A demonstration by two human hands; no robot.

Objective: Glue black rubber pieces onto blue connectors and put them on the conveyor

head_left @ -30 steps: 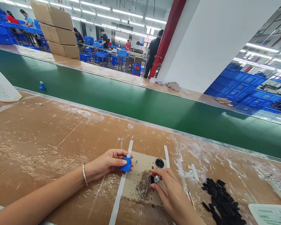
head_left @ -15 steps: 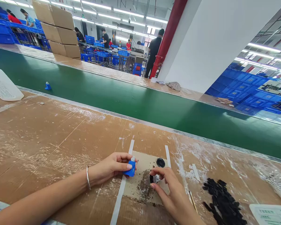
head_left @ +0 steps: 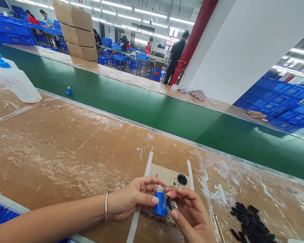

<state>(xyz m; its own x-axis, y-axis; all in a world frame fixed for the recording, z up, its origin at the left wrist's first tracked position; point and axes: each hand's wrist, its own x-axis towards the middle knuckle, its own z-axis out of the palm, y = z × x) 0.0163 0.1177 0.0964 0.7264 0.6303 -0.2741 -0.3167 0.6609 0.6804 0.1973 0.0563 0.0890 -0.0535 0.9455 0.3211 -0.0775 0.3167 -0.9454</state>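
My left hand (head_left: 144, 199) grips a blue plastic part (head_left: 160, 204) with a pale, clear-looking tip on top and a slot in its side. Close against it on the right, the thumb and fingers of my right hand (head_left: 192, 212) pinch a small black piece (head_left: 169, 203), partly hidden by the fingers. Beneath both hands lies a stained cardboard sheet (head_left: 164, 171), speckled with dark bits and flanked by white tape strips. A round black cap (head_left: 182, 179) rests near its far edge. Something shiny and pale behind my right fingers is mostly covered.
A heap of black pieces (head_left: 252, 222) lies at the right beside a thin stick (head_left: 219, 227). Beyond the worktop runs a green conveyor belt (head_left: 131, 101), carrying another blue part (head_left: 69, 90). A white pump bottle (head_left: 20, 82) stands far left. Several people work in the background.
My right hand has moved from over the cardboard's middle to right beside the blue part. The left hand has come nearer and turned the part more upright. The view has shifted slightly.
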